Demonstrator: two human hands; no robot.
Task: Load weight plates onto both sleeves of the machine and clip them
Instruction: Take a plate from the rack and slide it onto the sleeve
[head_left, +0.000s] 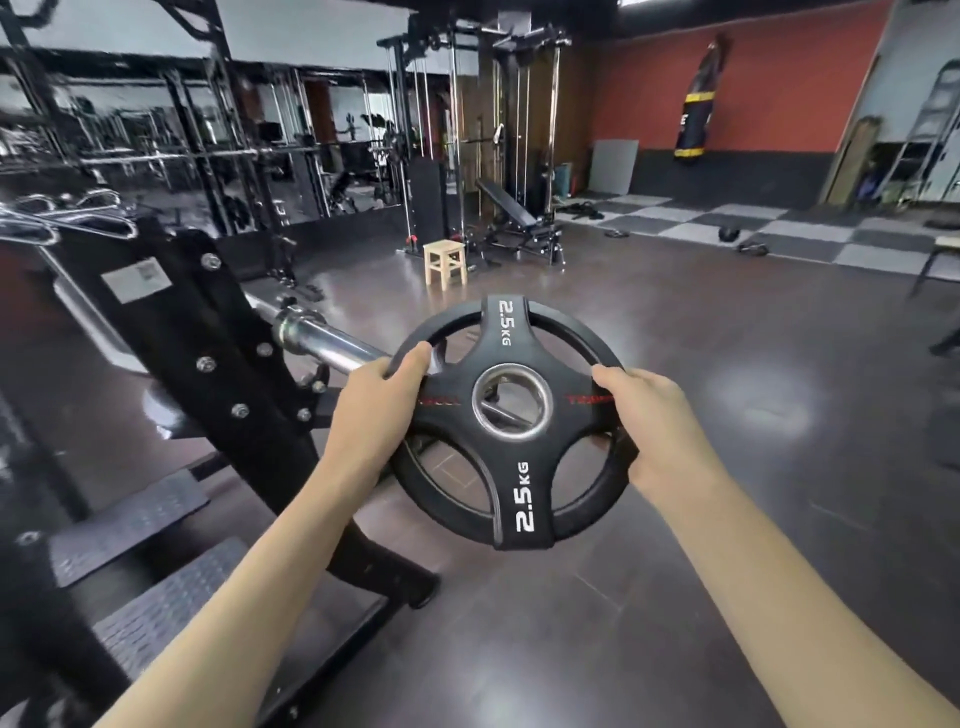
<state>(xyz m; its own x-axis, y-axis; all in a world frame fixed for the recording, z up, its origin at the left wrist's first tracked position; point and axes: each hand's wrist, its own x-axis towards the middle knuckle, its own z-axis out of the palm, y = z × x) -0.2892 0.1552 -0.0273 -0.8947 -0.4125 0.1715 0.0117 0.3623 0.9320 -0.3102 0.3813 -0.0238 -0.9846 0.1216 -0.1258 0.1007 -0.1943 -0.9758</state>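
A black 2.5 kg weight plate (511, 488) with a steel-ringed centre hole and grip cut-outs is held up in front of me. My left hand (376, 400) grips its left rim, and my right hand (649, 421) grips its right rim. A bare chrome sleeve (327, 343) sticks out of the black machine frame (208, 343) toward the plate. The sleeve's end is hidden behind my left hand and the plate. I see no clip.
Checkered steel footplates (130, 519) lie at the lower left. A small wooden stool (445, 261), an incline bench (514, 213) and a cable rack stand further back. Loose weights (752, 248) lie on the tiled mats at the right. A punching bag (696, 98) hangs on the red wall.
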